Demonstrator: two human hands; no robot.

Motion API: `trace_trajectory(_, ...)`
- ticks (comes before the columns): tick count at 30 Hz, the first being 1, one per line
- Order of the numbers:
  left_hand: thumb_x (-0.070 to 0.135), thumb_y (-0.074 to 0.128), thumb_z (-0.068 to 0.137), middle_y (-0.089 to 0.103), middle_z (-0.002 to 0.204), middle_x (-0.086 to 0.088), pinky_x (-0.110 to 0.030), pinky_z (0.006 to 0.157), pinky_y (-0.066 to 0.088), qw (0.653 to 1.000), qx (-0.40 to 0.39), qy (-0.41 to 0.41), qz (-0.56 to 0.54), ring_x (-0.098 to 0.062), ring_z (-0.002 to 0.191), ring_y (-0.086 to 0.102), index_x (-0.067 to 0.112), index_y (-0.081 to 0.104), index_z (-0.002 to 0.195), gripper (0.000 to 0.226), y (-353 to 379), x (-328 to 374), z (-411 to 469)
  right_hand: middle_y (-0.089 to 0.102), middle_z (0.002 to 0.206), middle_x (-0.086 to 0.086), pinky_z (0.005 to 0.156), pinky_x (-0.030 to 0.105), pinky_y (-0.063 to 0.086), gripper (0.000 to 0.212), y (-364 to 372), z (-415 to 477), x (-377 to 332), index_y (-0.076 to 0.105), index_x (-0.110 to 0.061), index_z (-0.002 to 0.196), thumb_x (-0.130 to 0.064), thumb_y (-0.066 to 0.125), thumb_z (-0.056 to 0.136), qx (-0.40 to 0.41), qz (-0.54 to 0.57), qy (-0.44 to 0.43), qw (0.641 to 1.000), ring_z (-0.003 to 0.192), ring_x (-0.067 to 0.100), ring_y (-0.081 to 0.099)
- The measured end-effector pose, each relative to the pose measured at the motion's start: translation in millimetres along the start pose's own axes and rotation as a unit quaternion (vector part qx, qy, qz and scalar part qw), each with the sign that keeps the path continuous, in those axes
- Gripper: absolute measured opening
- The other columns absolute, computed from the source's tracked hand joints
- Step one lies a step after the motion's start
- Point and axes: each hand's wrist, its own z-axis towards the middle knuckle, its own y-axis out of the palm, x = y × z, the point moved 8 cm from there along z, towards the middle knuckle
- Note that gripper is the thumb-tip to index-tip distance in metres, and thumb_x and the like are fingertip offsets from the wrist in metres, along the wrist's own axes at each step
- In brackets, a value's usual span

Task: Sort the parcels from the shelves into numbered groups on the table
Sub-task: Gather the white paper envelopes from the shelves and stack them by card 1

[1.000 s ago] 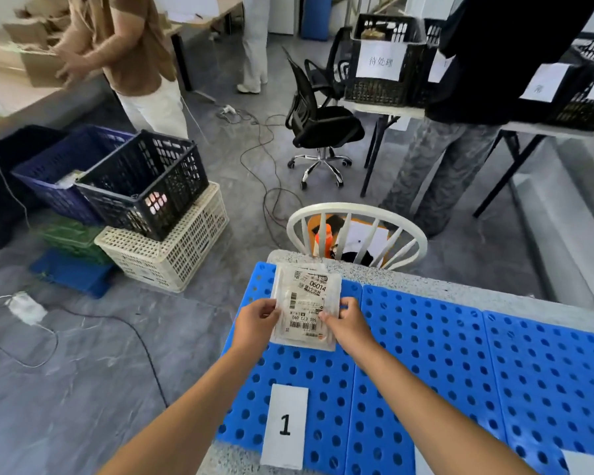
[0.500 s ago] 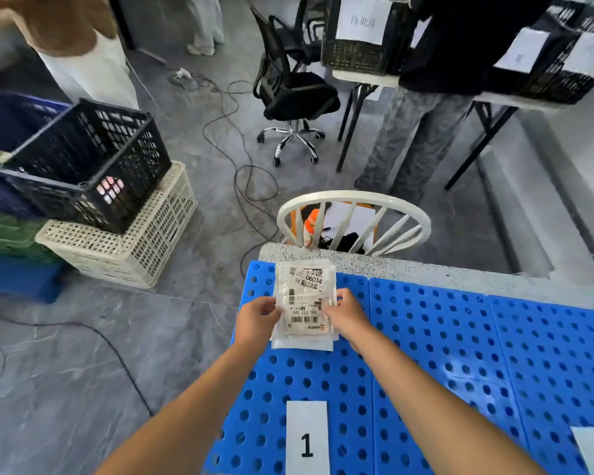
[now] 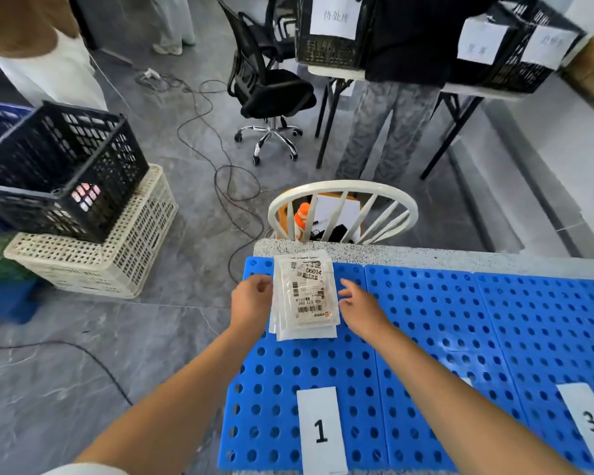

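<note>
The surface carries a blue perforated mat. The parcels lie flat on it in a small stack, straight beyond card 1 and well apart from it.

The left hand, beyond and left of the card, sits at the stack's left edge with fingers loosely curled, gripping nothing; I cannot tell whether it touches. The right hand, beyond and right of the card, is relaxed and slightly spread, just clear of the stack.

These look like thin plastic pouches with labels — probably light, limp and slick, so the layers may slide apart. Best taken by both long edges at once, thumbs on top, squeezing the whole stack together
</note>
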Motion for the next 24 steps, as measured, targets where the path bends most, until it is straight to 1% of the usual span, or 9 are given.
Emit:
trace_trajectory(2, 0.013, 0.044, 0.097, 0.065, 0.093, 0.002, -0.026, 0.060, 0.050, 0.999, -0.024, 0.024, 0.035, -0.014, 0.068, 0.056, 0.017, 0.067, 0.110, 0.027, -0.1, 16.5, -2.8, 0.046, 0.143, 0.003, 0.094, 0.031, 0.045, 0.046, 3.0, -17.5, -7.7, 0.034, -0.018, 0.148, -0.016, 0.042, 0.102, -0.038, -0.043, -0.040, 0.998, 0.125, 0.019, 0.049)
trace_trajectory(6, 0.019, 0.044, 0.097, 0.063, 0.109, -0.001, -0.034, 0.086, 0.050, 0.980, -0.082, 0.110, 0.141, -0.018, 0.091, 0.060, 0.012, 0.059, 0.126, 0.033, 1.8, 59.2, -20.9, 0.045, 0.145, -0.001, 0.109, 0.033, 0.038, 0.045, -14.8, -50.4, -29.3, 0.037, -0.021, 0.145, -0.025, 0.046, 0.101, -0.029, -0.058, -0.092, 0.994, 0.133, 0.014, 0.043)
trace_trajectory(9, 0.024, 0.046, 0.098, 0.054, 0.134, -0.004, -0.031, 0.086, 0.047, 0.955, -0.105, 0.180, 0.211, -0.021, 0.106, 0.060, 0.014, 0.051, 0.135, 0.038, -1.2, 96.7, -43.8, 0.041, 0.148, -0.003, 0.108, 0.037, 0.039, 0.047, -52.7, -71.5, -39.8, 0.035, -0.021, 0.146, -0.028, 0.046, 0.101, 0.011, -0.093, -0.110, 0.989, 0.134, 0.016, 0.041)
trace_trajectory(11, 0.026, 0.048, 0.098, 0.052, 0.137, -0.006, -0.032, 0.087, 0.048, 0.941, -0.108, 0.219, 0.235, -0.024, 0.107, 0.060, 0.014, 0.049, 0.136, 0.040, -3.1, 122.4, -64.8, 0.037, 0.151, -0.002, 0.106, 0.037, 0.040, 0.047, -81.9, -89.4, -40.8, 0.033, -0.021, 0.147, -0.030, 0.043, 0.102, 0.036, -0.120, -0.115, 0.985, 0.132, 0.018, 0.043)
trace_trajectory(14, 0.030, 0.050, 0.096, 0.053, 0.136, -0.004, -0.038, 0.086, 0.052, 0.913, -0.117, 0.283, 0.270, -0.025, 0.102, 0.061, 0.014, 0.049, 0.133, 0.040, 4.0, 160.7, -99.9, 0.033, 0.152, -0.001, 0.100, 0.035, 0.040, 0.049, -125.9, -121.0, -34.9, 0.031, -0.020, 0.148, -0.032, 0.042, 0.102, 0.086, -0.201, -0.123, 0.968, 0.107, 0.019, 0.050)
trace_trajectory(15, 0.032, 0.049, 0.095, 0.051, 0.138, -0.002, -0.038, 0.087, 0.052, 0.901, -0.121, 0.301, 0.287, -0.024, 0.103, 0.060, 0.016, 0.048, 0.134, 0.042, 8.9, 173.5, -113.0, 0.033, 0.152, 0.000, 0.099, 0.035, 0.040, 0.050, -140.1, -133.6, -29.7, 0.030, -0.020, 0.148, -0.034, 0.043, 0.101, 0.103, -0.216, -0.121, 0.963, 0.107, 0.020, 0.050)
trace_trajectory(18, 0.035, 0.047, 0.096, 0.041, 0.147, 0.000, -0.037, 0.101, 0.044, 0.867, -0.131, 0.344, 0.335, -0.022, 0.124, 0.050, 0.018, 0.039, 0.143, 0.050, 30.5, 208.1, -158.0, 0.030, 0.154, 0.003, 0.107, 0.037, 0.036, 0.056, -177.4, -175.6, -1.8, 0.029, -0.019, 0.149, -0.038, 0.046, 0.099, 0.142, -0.223, -0.102, 0.959, 0.134, 0.025, 0.040)
trace_trajectory(20, 0.036, 0.046, 0.098, 0.032, 0.154, 0.002, -0.035, 0.105, 0.037, 0.843, -0.131, 0.374, 0.363, -0.020, 0.135, 0.039, 0.018, 0.032, 0.148, 0.055, 50.2, 229.1, -194.8, 0.031, 0.153, 0.001, 0.105, 0.038, 0.038, 0.058, -198.6, -208.7, 24.7, 0.029, -0.019, 0.149, -0.041, 0.047, 0.098, 0.166, -0.223, -0.093, 0.956, 0.133, 0.025, 0.041)
trace_trajectory(24, 0.034, 0.047, 0.099, 0.031, 0.154, -0.004, -0.035, 0.105, 0.037, 0.809, -0.166, 0.420, 0.376, -0.022, 0.136, 0.038, 0.014, 0.023, 0.151, 0.061, 102.4, 258.8, -282.6, 0.034, 0.151, 0.002, 0.107, 0.039, 0.036, 0.059, -237.0, -284.7, 89.9, 0.031, -0.017, 0.147, -0.041, 0.050, 0.097, 0.207, -0.226, -0.077, 0.949, 0.134, 0.025, 0.039)
